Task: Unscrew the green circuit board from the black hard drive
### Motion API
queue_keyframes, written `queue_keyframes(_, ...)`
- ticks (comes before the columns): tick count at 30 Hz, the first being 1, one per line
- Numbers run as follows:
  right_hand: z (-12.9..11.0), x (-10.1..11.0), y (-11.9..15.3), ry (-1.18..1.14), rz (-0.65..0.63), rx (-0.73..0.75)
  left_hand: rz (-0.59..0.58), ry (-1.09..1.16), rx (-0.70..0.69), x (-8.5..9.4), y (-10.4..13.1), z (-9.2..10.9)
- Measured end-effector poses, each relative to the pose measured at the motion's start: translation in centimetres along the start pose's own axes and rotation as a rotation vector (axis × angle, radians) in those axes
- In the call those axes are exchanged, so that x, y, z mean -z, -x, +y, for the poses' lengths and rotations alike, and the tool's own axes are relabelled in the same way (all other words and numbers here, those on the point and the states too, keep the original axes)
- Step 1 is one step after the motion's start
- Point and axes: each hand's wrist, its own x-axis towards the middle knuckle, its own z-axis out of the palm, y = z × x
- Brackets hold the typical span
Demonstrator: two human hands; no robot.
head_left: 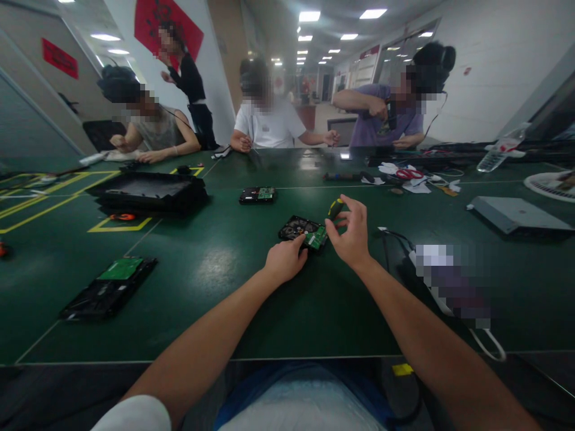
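At twelve o'clock, a hard drive (291, 227) was touched by the left hand (286, 261); whether it was clamped could not be told. Just beside it, a screwdriver (335, 208) was pinched in the right hand (353, 237). Had the tool slipped, the exposed circuit board (318, 237) might have been scratched. Room was offered toward seven o'clock, short of the table's near edge (242, 358); four o'clock was crowded by a blurred object (442, 299).

1. Left hand (285, 261) kinda hides part of the black rectangular hard drive (294, 226).
2. Yellow-and-black screwdriver handle (335, 208): can't make out any tip.
3. Round white slotted basket (539, 187): right edge chops it.
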Motion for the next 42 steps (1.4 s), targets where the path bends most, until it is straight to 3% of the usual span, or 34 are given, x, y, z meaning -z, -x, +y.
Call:
queue_keyframes(19, -0.14, 0.09, -0.04, 0.007, -0.006, 0.017, 0.030, 0.016, -0.054, -0.30, -0.07, -0.28)
queue_keyframes(42, -0.01, 0.16, 0.05, -0.007, -0.010, 0.020, 0.016, 0.032, -0.009, -0.11, 0.04, -0.04)
